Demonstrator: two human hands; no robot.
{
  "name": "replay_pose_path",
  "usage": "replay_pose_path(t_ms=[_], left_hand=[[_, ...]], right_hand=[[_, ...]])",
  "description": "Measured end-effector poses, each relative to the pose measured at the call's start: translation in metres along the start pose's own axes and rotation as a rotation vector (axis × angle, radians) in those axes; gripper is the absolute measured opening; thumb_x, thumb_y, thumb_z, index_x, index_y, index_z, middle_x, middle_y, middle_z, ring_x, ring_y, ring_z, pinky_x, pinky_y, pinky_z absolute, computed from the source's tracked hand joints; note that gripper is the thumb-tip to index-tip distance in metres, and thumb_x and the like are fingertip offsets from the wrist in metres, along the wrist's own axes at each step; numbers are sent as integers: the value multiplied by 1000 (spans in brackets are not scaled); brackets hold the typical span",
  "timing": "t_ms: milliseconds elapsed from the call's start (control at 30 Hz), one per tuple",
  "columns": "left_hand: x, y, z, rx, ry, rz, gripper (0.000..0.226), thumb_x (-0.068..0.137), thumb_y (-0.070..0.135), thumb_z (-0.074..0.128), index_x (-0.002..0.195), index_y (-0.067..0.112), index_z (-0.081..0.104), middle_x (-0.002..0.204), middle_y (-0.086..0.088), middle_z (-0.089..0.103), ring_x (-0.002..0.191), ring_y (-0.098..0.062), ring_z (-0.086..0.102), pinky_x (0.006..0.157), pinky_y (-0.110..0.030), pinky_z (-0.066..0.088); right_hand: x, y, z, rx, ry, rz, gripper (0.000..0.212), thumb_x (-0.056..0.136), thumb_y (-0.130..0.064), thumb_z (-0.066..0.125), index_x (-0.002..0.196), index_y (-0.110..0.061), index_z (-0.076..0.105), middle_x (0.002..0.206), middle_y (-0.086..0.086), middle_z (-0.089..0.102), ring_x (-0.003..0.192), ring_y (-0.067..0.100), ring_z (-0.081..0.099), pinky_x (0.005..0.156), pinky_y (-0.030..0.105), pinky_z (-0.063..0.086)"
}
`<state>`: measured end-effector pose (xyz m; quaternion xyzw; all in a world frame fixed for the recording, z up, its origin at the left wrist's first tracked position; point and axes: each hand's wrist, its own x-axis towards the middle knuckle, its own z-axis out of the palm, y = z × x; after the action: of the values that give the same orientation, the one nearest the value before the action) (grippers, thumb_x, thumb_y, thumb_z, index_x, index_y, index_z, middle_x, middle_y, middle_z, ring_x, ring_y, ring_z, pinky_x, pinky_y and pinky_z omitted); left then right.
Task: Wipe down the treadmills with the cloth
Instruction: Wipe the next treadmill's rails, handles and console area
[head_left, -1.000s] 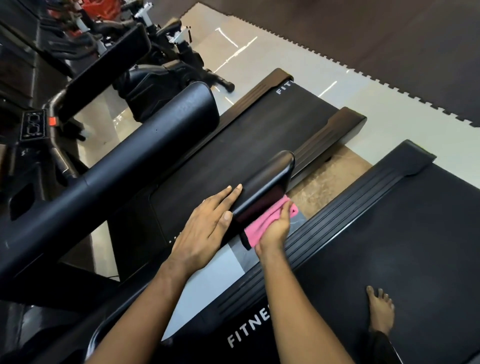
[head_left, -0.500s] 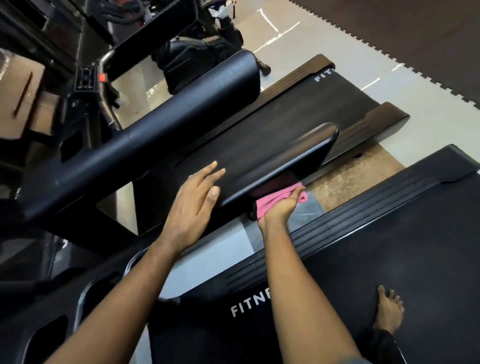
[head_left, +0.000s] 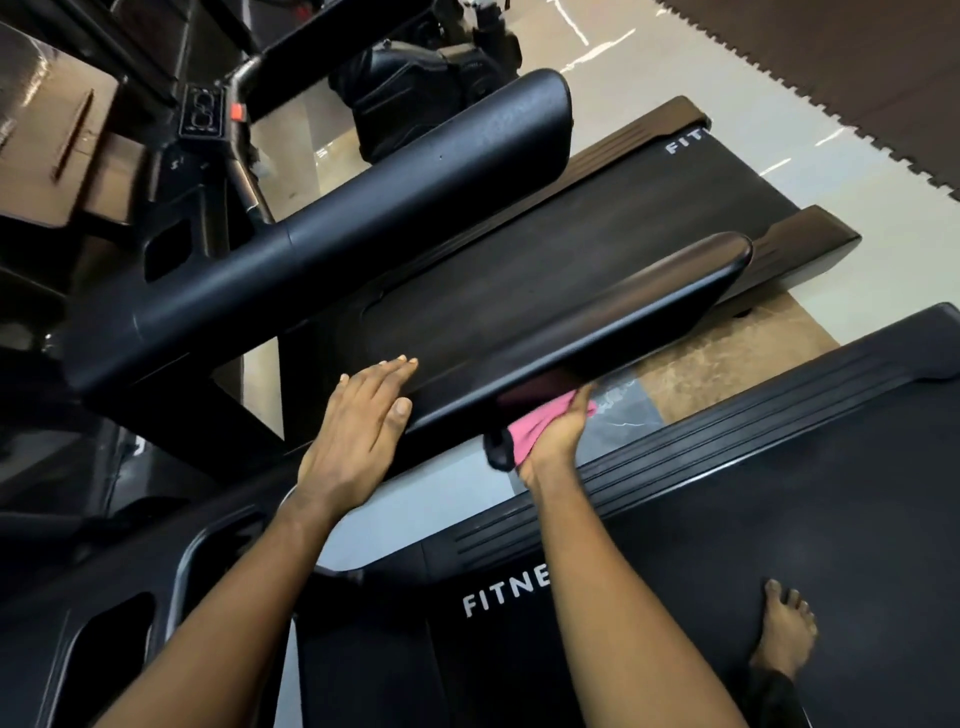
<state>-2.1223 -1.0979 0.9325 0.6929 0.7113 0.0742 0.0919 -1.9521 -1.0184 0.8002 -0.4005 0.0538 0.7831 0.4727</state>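
Observation:
A long black handrail (head_left: 587, 322) of the neighbouring treadmill runs from centre to upper right. My left hand (head_left: 358, 431) lies flat with straight fingers on the rail's near end. My right hand (head_left: 558, 434) grips a pink cloth (head_left: 535, 428) and presses it against the rail's underside. A dark edge of the cloth hangs down beside my wrist. The neighbouring treadmill's dark belt (head_left: 597, 228) lies beyond the rail. I stand on another treadmill's belt (head_left: 779, 493) at the right, marked FITNE in white.
A second thick black handrail (head_left: 337, 228) crosses the upper left. A control console (head_left: 202, 111) with a red button sits at the top left. My bare foot (head_left: 784, 629) rests on the near belt. Pale floor tiles (head_left: 857, 171) and dark foam mats (head_left: 857, 57) lie at the top right.
My view has shifted so the handrails sit further right. My left hand stays flat on the rail while my right hand keeps the cloth under it, sliding slightly along.

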Motion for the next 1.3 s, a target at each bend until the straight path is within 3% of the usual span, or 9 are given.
replay_pose_path(t_ms=[100,233,300,500,667,833,967,1167,1300], left_hand=[[-1,-3,-1,7,-2,7,54,106,46,20,150,25,43,152,10,43,143,-8,35,123,-47,18],[-2,-4,-1,-3,9,19,52,107,46,21,150,26,43,151,10,44,141,-9,37,122,-48,21],[-2,-4,-1,-3,19,17,52,107,46,21,149,25,44,150,10,45,141,-9,38,122,-49,23],[-3,-1,-1,3,22,-1,57,106,50,15,148,25,45,148,10,47,140,-10,39,121,-50,24],[-1,-2,0,29,3,0,57,106,50,15,148,25,44,147,10,47,139,-10,39,119,-49,28],[-1,-4,0,23,15,20,54,107,46,18,148,23,46,146,10,50,138,-10,40,115,-50,33],[-3,-3,1,20,14,26,51,107,43,21,147,23,47,145,9,51,137,-11,41,114,-50,34],[0,0,0,8,12,15,52,107,44,22,148,22,44,145,8,50,137,-12,41,115,-51,33],[0,-1,0,-6,12,15,53,107,45,21,149,22,43,146,7,49,138,-12,41,115,-51,33]], right_hand=[[-15,23,-17,-209,-28,156,53,103,-64,31,106,-20,62,103,8,64,95,19,64,92,35,50],[-5,31,-66,-1172,-40,168,106,69,-103,18,141,-33,51,148,12,50,137,34,45,117,60,31],[-1,16,-74,-1286,50,117,110,68,-103,16,153,-37,35,160,8,34,145,35,32,120,60,21],[-14,-23,-46,-435,194,60,75,102,-65,34,150,-9,45,152,15,49,137,32,48,117,44,36],[-9,-38,11,229,153,-187,58,106,-59,28,137,-22,59,126,5,67,109,24,63,106,45,45],[-10,-23,3,146,121,-107,51,107,-55,30,120,-22,66,109,3,75,106,23,66,83,35,57],[1,-63,-10,115,174,-273,61,107,-56,25,140,-16,57,148,13,53,138,31,48,116,43,38],[23,-54,7,229,140,-225,76,97,-75,28,139,-20,60,133,13,66,127,37,59,112,59,41],[-11,17,21,172,13,7,75,100,-72,20,128,-17,63,126,18,65,122,35,59,111,50,41]])
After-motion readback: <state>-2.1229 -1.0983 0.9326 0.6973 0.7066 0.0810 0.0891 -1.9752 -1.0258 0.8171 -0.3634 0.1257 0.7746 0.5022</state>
